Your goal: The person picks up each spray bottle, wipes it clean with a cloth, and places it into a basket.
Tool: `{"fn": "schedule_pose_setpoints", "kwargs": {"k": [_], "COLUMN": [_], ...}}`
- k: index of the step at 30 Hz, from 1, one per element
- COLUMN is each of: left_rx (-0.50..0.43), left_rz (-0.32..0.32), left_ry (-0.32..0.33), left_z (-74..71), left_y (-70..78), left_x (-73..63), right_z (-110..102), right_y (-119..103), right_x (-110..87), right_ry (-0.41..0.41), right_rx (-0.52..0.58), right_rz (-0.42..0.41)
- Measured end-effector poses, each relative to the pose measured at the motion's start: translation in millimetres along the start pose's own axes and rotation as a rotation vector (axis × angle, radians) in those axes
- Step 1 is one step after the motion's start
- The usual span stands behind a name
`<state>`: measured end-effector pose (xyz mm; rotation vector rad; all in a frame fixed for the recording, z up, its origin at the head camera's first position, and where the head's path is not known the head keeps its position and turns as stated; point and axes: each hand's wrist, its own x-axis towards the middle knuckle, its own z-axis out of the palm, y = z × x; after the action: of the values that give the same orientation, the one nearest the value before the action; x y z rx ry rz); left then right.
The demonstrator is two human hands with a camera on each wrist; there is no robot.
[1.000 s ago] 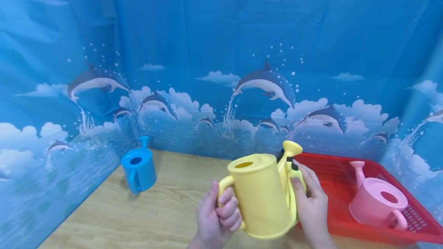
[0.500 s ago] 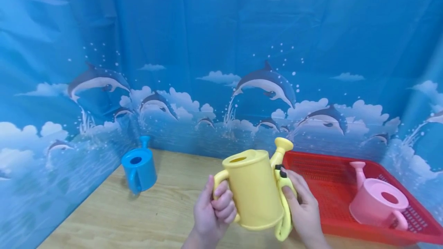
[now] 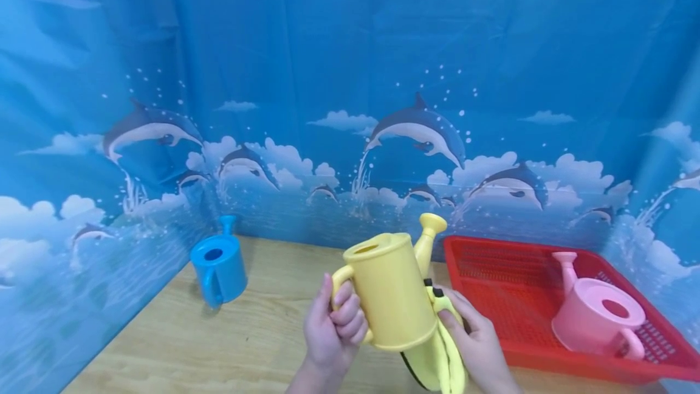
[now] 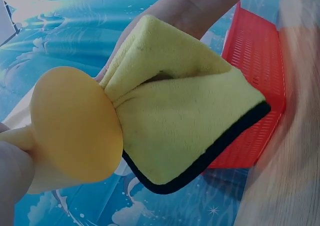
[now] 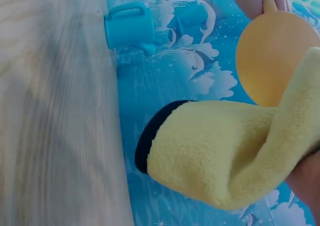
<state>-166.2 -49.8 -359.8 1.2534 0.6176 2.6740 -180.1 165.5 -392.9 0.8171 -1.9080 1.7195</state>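
Observation:
A yellow watering can (image 3: 391, 293) is held up over the table, its spout pointing away to the right. My left hand (image 3: 335, 327) grips its handle. My right hand (image 3: 473, 336) pinches a yellow cloth (image 3: 437, 351) with black edging against the can's right side, and the cloth hangs below the can. In the left wrist view the cloth (image 4: 185, 121) spreads out beside the can's round base (image 4: 75, 123). From the right wrist, the folded cloth (image 5: 215, 151) partly covers the can's base (image 5: 275, 56).
At the left back of the wooden table (image 3: 229, 345) stands a blue watering can (image 3: 220, 269). On the right, a red plastic basket (image 3: 525, 351) holds a pink watering can (image 3: 596, 321). A blue dolphin-print sheet (image 3: 328, 78) rises behind the table.
The yellow can has shifted left and slightly up with my left hand. My right hand and the cloth have slid down from the spout along the can's side, and more cloth hangs below.

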Motion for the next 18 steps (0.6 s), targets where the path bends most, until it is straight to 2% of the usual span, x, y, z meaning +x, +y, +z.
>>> {"fn": "schedule_pose_setpoints", "kwargs": {"k": [4,8,10,13,15,18], "left_rx": [0.060,0.136,0.181,0.301,0.394,0.521], "left_rz": [0.030,0.055,0.068,0.074,0.066,0.010], "left_ry": [0.021,0.035,0.025,0.030,0.041,0.096], "left_z": [1.9,2.0,0.8,-1.1,-1.8,-1.6], "left_y": [-3.1,-2.0,-0.2,3.1,4.3,4.9], "left_x": [-2.1,-2.3,-1.8,-1.0,-0.5,-0.4], "right_z": [-4.1,-11.2,-16.9,-26.9,-33.8,-42.8], "right_y": [-1.4,-2.3,-6.3,-15.9,-22.6,-26.8], "right_x": [-2.6,-0.2,1.4,0.6,-1.0,-1.4], "right_ry": [0.002,-0.039,-0.069,-0.071,-0.027,0.074], "right_rx": [-0.060,-0.100,-0.130,-0.110,-0.123,-0.155], "right_rz": [-0.014,-0.128,-0.151,-0.025,0.103,0.232]}}
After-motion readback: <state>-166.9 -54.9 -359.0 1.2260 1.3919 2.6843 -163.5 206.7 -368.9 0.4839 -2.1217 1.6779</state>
